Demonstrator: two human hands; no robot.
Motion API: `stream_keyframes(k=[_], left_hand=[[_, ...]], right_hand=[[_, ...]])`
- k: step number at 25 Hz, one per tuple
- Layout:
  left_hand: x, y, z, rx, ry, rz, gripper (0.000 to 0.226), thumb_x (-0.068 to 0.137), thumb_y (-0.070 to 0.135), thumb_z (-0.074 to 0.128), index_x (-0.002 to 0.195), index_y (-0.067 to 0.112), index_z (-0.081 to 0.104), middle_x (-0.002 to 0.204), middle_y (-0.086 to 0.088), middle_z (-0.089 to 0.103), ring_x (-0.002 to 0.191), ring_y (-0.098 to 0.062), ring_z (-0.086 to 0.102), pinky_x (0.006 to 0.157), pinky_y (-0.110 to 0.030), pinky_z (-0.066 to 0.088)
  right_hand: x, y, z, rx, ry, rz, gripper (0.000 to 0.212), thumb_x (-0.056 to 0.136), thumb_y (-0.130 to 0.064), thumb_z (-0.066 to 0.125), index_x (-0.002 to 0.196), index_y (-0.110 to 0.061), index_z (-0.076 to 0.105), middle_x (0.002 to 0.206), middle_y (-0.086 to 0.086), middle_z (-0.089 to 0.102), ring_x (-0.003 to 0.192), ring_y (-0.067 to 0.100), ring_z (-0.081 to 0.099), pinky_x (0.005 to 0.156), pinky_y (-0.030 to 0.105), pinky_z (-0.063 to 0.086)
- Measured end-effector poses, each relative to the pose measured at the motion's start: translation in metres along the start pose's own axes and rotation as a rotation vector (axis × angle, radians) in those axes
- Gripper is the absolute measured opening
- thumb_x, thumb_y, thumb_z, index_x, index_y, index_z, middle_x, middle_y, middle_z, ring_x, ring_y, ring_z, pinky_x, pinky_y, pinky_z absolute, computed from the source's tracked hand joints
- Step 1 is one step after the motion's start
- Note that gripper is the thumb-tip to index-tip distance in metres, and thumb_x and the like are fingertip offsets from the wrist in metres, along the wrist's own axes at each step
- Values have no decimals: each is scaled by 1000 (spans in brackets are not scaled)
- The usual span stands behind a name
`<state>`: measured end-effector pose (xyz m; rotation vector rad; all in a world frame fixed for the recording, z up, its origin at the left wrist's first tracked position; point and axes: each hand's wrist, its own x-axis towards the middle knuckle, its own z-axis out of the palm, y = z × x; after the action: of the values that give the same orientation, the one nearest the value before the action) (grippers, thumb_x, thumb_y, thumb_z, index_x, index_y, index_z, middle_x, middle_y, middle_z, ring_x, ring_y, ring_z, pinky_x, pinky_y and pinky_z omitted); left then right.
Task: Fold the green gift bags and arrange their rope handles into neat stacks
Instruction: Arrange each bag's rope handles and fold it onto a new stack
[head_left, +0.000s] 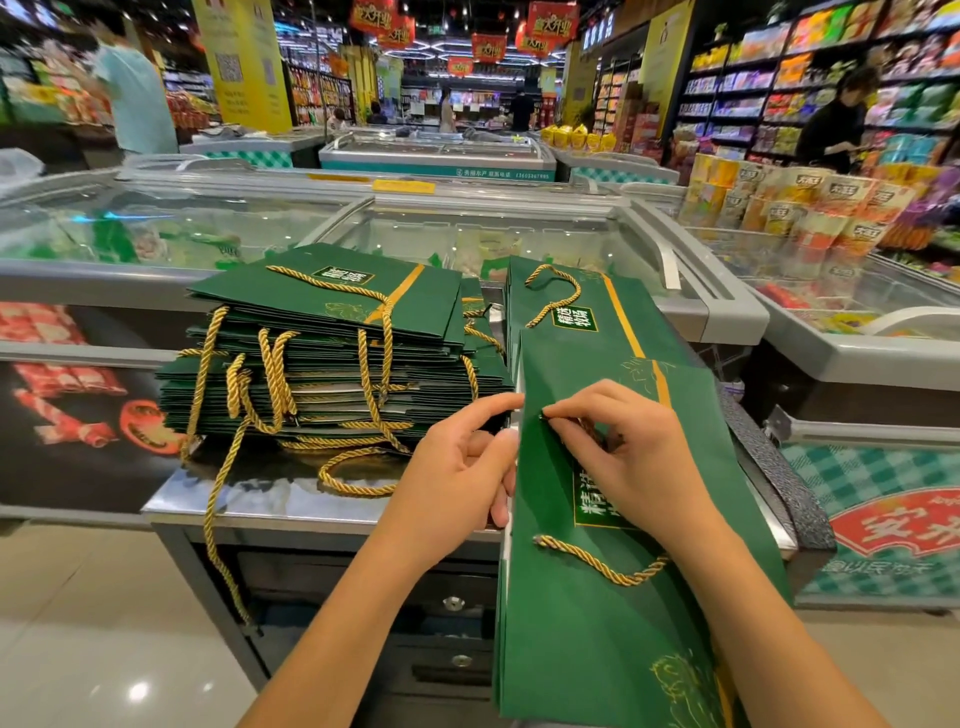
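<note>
Green gift bag (613, 639), flat, gold rope handle (602, 564)

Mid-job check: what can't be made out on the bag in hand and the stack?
Head view only:
near bag: bottom end cut off by the lower frame edge.
rope handle: middle under the right hand and wrist.
left hand: fingertips behind the bag's edge.
stack: bag count, layers too thin.

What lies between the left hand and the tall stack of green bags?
Head view: a gold rope handle loop lies on the steel tabletop, between left hand and the stack.
</note>
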<state>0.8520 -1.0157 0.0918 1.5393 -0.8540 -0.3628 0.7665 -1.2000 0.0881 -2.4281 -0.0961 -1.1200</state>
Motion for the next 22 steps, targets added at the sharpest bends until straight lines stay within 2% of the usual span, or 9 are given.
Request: stream_keyframes(k=[4, 6, 9, 11, 13, 15, 18, 22], left_hand=[[1, -3, 1, 0, 3, 5, 36, 105, 15, 48, 137, 31, 57, 71, -7, 62, 47, -20, 55, 45, -19, 43], [2, -4, 1, 16, 17, 16, 36, 105, 15, 50, 133, 35, 59, 74, -11, 59, 46, -19, 56, 47, -24, 47], [3, -5, 4, 105, 53, 63, 31, 103, 22, 56, 129, 40, 60, 76, -16, 57, 46, -20, 61, 58, -40, 56], [5, -5, 5, 128, 57, 65, 31, 102, 25, 56, 130, 39, 59, 76, -17, 56, 46, -20, 61, 56, -40, 56], [7, -5, 6, 154, 63, 64, 29, 101, 29, 58, 128, 41, 58, 75, -16, 58, 46, -20, 60, 55, -43, 56], [9, -6, 7, 180, 77, 66, 27, 99, 33, 60, 124, 42, 57, 75, -15, 61, 49, -21, 59, 58, -49, 56], [10, -8, 7, 189, 72, 51, 32, 99, 33, 61, 129, 41, 57, 75, -14, 60, 46, -18, 60, 53, -41, 56], [11, -9, 10, 225, 46, 77, 26, 101, 28, 57, 126, 36, 62, 65, -8, 54, 44, -10, 52, 51, -30, 47]], right_hand=[[-2, -3, -1, 31, 25, -51, 18, 90, -1, 72, 104, -9, 78, 95, -1, 71, 86, 12, 68, 73, 26, 55], [-2, -4, -2, 46, 34, -38, 19, 89, -1, 73, 106, -11, 77, 94, -3, 72, 85, 12, 68, 71, 22, 52], [-1, -6, -2, 69, 31, 5, 28, 90, -5, 73, 115, -17, 70, 91, -7, 71, 83, 11, 68, 63, 30, 52], [0, -6, 0, 17, -7, -41, 35, 93, -6, 70, 125, -21, 67, 89, -7, 65, 81, 12, 64, 66, 32, 52], [0, -4, 2, -53, -64, -104, 45, 96, -1, 64, 133, -26, 64, 87, -4, 53, 76, 14, 55, 66, 27, 48], [1, -2, 2, -54, -81, -110, 44, 97, 1, 59, 131, -27, 66, 89, -3, 49, 76, 15, 53, 65, 25, 46], [3, -3, 0, 30, -68, -60, 25, 99, -2, 59, 116, -17, 69, 97, -3, 59, 86, 12, 61, 70, 26, 50], [4, -5, -1, 48, -74, -17, 22, 96, 2, 62, 109, -16, 67, 100, -10, 63, 94, 3, 61, 77, 10, 41]])
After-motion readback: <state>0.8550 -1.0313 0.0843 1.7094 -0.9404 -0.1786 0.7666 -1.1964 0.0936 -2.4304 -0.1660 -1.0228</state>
